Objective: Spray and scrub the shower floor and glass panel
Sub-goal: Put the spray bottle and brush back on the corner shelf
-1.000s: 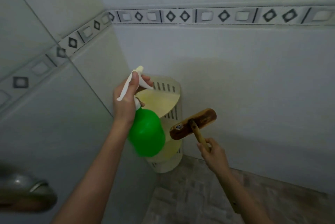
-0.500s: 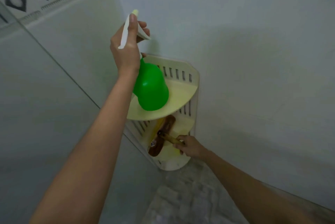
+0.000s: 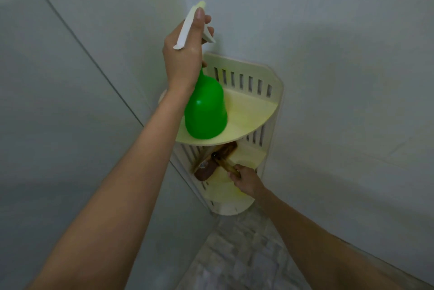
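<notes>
Left hand: the left hand is gripping the white trigger head of a green bell-shaped plastic spray bottle, with fingers curling round the neck and one finger lying along the top of the head.
Spray bottle: it is hanging upright over the upper tier of a cream slotted plastic corner shelf, at 12 o'clock from the brush. I cannot tell whether its base is touching the tier.
Right hand: the right hand is clasping the handle of a dark brown wooden scrub brush, at 5 o'clock from the bottle.
Scrub brush: its head is lying in the lower tier, at 10 o'clock from the right hand, and is partly hiding under the upper tier.
Corner shelf: it is sitting where two pale tiled walls are meeting, just above the floor.
Shower floor: the mottled grey tiled floor is showing at 6 o'clock, between the two forearms.
</notes>
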Motion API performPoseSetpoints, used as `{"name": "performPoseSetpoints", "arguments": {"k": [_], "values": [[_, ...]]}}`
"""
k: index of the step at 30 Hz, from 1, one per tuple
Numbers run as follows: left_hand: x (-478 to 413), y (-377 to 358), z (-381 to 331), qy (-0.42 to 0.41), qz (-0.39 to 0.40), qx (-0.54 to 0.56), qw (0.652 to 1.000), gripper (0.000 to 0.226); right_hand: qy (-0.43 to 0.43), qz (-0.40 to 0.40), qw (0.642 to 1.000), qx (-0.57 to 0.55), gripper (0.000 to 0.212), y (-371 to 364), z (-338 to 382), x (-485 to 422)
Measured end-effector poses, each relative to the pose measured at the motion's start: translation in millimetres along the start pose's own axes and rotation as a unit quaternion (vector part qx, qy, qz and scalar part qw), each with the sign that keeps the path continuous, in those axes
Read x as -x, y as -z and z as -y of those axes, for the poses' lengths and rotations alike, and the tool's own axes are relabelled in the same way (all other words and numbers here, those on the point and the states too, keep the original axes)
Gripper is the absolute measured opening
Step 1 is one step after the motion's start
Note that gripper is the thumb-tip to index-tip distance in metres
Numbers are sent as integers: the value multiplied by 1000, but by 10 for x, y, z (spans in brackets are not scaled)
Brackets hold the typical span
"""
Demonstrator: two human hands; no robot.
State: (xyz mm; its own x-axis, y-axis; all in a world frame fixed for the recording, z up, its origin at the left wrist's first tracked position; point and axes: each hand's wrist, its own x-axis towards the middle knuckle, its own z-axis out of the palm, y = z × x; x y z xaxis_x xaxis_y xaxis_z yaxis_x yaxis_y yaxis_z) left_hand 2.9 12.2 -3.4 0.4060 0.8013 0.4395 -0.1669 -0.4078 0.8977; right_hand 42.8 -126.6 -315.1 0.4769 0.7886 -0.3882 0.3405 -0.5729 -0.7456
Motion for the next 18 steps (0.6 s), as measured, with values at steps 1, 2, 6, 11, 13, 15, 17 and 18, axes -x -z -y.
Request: {"name": "performPoseSetpoints", "arguments": {"k": [1, 2, 6, 11, 13, 15, 17, 18], "values": [[23, 11, 22, 10, -3, -6, 1000, 22, 1, -18, 999, 26, 29, -20, -28, -2], [56, 24, 52, 22, -6, -7, 1000, 20, 0, -32, 999, 43, 30, -34, -47, 4], [259, 119, 223, 16, -10, -61, 998, 21, 20, -41, 996, 82, 34, -72, -105, -6], [511, 244, 354, -28, -21, -87, 996, 32, 12, -62, 988, 139, 34, -72, -162, -34], [542, 245, 375, -40, -21, -103, 994, 34, -3, -73, 984, 163, 35, -72, -172, -51], [529, 230, 376, -44, -9, -115, 992, 31, -9, -72, 984, 165, 38, -65, -170, -84], [482, 225, 384, -47, 1, -116, 992, 31, 1, -66, 985, 161, 40, -45, -166, -138], [449, 221, 396, -51, 5, -116, 992, 31, 10, -62, 985, 163, 41, -27, -166, -173]]}}
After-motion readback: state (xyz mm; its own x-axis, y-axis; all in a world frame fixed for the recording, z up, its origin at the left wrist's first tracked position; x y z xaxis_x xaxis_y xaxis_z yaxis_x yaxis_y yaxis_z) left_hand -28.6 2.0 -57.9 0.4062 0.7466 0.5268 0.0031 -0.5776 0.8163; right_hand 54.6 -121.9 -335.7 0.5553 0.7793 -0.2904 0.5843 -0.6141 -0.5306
